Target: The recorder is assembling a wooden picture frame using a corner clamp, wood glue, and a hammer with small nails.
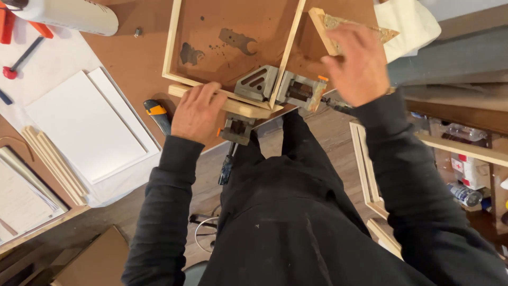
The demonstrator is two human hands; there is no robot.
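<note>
From the head camera, I see my left hand [197, 112] pressed flat, fingers curled over a loose wooden strip [227, 104] at the near edge of the brown surface [132, 63]. My right hand [360, 63] hovers open, blurred, just right of the metal corner clamp [275, 87] gripping the wooden frame [174, 39]. White panels [87, 124] lie far left.
</note>
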